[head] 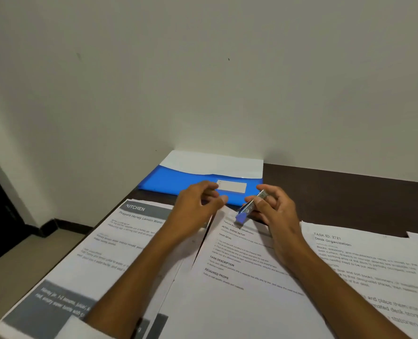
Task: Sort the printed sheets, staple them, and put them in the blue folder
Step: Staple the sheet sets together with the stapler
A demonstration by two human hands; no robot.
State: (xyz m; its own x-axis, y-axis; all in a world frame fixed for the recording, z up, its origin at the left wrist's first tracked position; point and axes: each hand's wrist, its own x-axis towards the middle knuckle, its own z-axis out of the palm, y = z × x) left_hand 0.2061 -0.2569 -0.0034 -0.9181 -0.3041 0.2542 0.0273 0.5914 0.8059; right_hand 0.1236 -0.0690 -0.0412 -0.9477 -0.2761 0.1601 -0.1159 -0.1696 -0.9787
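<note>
— What's the right hand (274, 206) got?
— It grips the stapler (248, 208) over the middle sheets (239, 277). The left hand (198, 204) hovers loosely curled, holding nothing.
— The blue folder (178, 182)?
— Just beyond both hands.

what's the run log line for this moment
right hand grips stapler at middle sheets' top corner | left hand empty | blue folder behind

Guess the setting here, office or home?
Likely a desk against a wall, office or home unclear: dark wooden desk, printed sheets, blue folder, and a small stapler in the right hand.
</note>
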